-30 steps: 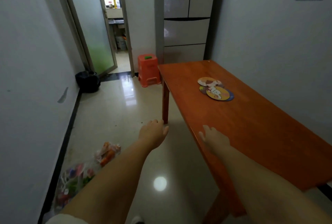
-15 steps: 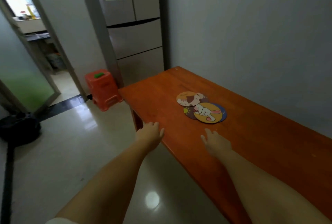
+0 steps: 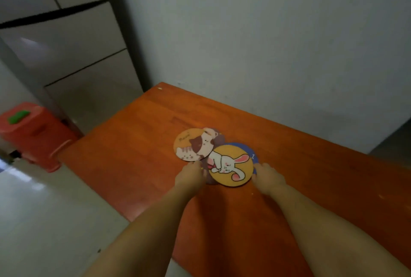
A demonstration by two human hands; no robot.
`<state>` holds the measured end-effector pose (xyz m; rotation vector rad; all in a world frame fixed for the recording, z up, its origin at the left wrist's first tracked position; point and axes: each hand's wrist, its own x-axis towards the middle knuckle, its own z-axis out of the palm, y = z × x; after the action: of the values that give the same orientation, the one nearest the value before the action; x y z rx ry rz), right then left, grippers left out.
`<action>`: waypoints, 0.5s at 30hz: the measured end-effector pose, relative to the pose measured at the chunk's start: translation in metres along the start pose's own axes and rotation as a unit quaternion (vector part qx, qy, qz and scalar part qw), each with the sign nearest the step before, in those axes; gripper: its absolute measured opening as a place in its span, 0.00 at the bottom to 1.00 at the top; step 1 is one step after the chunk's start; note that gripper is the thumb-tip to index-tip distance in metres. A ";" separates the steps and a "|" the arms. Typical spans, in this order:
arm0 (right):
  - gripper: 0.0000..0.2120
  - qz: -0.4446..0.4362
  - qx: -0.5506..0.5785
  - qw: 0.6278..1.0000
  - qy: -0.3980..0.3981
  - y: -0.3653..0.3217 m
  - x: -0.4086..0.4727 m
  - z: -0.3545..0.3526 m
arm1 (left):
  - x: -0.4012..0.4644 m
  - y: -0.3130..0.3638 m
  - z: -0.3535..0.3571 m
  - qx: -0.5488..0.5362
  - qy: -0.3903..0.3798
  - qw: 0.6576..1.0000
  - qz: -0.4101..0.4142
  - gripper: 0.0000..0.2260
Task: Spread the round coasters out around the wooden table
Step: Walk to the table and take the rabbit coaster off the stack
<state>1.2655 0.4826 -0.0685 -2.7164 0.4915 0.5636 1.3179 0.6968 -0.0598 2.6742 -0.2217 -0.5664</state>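
A small overlapping pile of round coasters lies on the orange-brown wooden table (image 3: 133, 156). A cat coaster (image 3: 194, 145) sits at the pile's left and a yellow rabbit coaster (image 3: 231, 166) at its near right. A blue coaster (image 3: 252, 151) and a dark purple one (image 3: 219, 140) peek out from underneath. My left hand (image 3: 189, 176) touches the pile's near left edge with its fingertips, between the cat and rabbit coasters. My right hand (image 3: 268, 179) touches the right edge of the rabbit and blue coasters. No coaster is lifted.
A grey wall (image 3: 266, 43) runs along the table's far side. A steel fridge (image 3: 66, 65) stands beyond the table's far left corner, with a red plastic stool (image 3: 33, 132) beside it on the pale tiled floor (image 3: 44, 221).
My view has swung right and closer to the table. Both hands have reached forward from the table's near edge to the coaster pile and now touch it.
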 end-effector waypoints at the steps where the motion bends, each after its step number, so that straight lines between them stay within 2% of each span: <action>1: 0.19 0.010 0.015 1.000 -0.004 0.002 0.008 0.000 | 0.013 0.004 0.003 -0.005 -0.012 1.000 0.007 0.18; 4: 0.19 0.037 0.078 0.996 -0.005 0.000 0.034 0.002 | 0.048 0.012 0.011 -0.045 -0.039 0.998 0.005 0.13; 6: 0.21 0.061 0.113 0.992 0.000 -0.006 0.049 0.003 | 0.068 0.013 0.016 -0.073 -0.056 0.996 -0.018 0.14; 10: 0.24 0.124 0.144 0.982 0.015 -0.018 0.072 0.010 | 0.093 0.011 0.024 -0.094 -0.074 0.991 -0.054 0.11; 15: 0.21 0.220 0.197 0.954 0.047 -0.027 0.088 0.015 | 0.101 0.011 0.031 -0.222 -0.055 0.966 -0.124 0.17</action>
<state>1.3470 0.4896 -0.1130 -2.2605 1.1218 0.3868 1.3960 0.6524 -0.1171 2.2473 0.1952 -0.7442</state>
